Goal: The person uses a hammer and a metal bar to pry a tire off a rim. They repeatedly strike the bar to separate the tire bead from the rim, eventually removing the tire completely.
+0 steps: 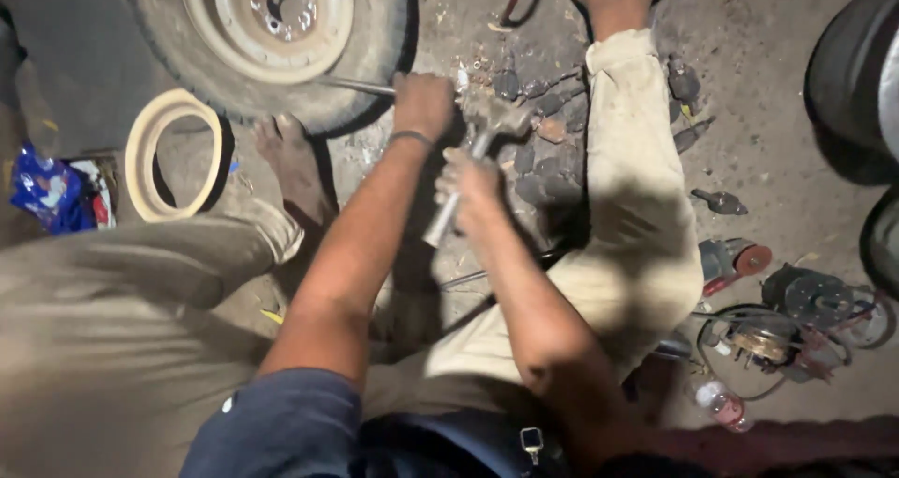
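A large tyre on its cream rim lies on the dirt ground, and a thin metal rod is held against its edge, clamped in the left hand. A hammer, its head just beside that fist, is gripped by the handle in the right hand. The left knuckles could be struck if the hammer glances off the rod, since head and hand are so close.

Dirt floor w/ scattered stones, harsh overhead light

head camera, looking steeply down

it sits close above the person's own arms and lap, facing the dirt floor ahead, with a tyre at the frame's top.
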